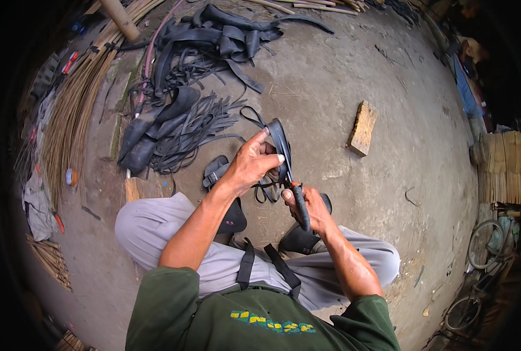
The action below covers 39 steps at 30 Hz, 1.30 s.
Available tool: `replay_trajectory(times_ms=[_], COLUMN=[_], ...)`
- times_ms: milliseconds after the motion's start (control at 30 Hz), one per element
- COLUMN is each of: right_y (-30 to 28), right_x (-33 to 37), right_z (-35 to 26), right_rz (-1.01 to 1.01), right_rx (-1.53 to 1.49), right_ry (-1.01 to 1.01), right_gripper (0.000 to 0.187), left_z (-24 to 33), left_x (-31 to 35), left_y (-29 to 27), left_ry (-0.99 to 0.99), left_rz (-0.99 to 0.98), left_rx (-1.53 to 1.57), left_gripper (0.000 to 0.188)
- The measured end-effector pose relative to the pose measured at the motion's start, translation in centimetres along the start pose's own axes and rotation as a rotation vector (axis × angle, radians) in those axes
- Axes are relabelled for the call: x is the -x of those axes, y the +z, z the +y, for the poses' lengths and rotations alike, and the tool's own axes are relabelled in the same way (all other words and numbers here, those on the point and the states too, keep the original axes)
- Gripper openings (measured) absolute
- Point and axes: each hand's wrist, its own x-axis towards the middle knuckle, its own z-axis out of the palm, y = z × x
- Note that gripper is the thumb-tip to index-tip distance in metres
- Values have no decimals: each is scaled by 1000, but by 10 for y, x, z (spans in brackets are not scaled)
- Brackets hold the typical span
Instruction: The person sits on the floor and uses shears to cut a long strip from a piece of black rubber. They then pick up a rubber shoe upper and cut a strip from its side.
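In front of my knees, my left hand (250,162) pinches a looped black rubber strip (278,140) between thumb and fingers. Part of a thin cut strip (252,115) curls away beyond my fingertips. My right hand (315,212) is closed round scissors (299,206) with dark wrapped handles and a bit of red near the pivot. The blades point up into the lower end of the rubber, where the rubber hides most of them. Thin dark strands (266,192) hang below my left hand.
Ahead to the left lie thin rubber strips (196,126) and wide rubber pieces (225,41). A wooden block (363,128) rests on the concrete floor at right. Long thin sticks (76,117) line the left side; stacked slats (504,167) and a bicycle (486,244) stand far right.
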Motion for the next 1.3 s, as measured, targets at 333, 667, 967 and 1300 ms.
replay_trajectory(times_ms=[333, 667, 967, 1300], right_y=[3, 2, 0, 1], right_x=[-2, -3, 2, 3], right_z=[2, 7, 6, 6], right_rz=[77, 14, -25, 23], right_rx=[-13, 1, 16, 15], right_ry=[-133, -73, 4, -33], right_gripper=[72, 71, 74, 72], left_z=[-3, -6, -5, -4], left_x=[1, 0, -4, -4], left_y=[-1, -3, -4, -2], left_ry=[6, 13, 100, 72], left_rz=[-11, 13, 79, 48], left_rx=[6, -42, 60, 48], left_gripper=[35, 42, 40, 40])
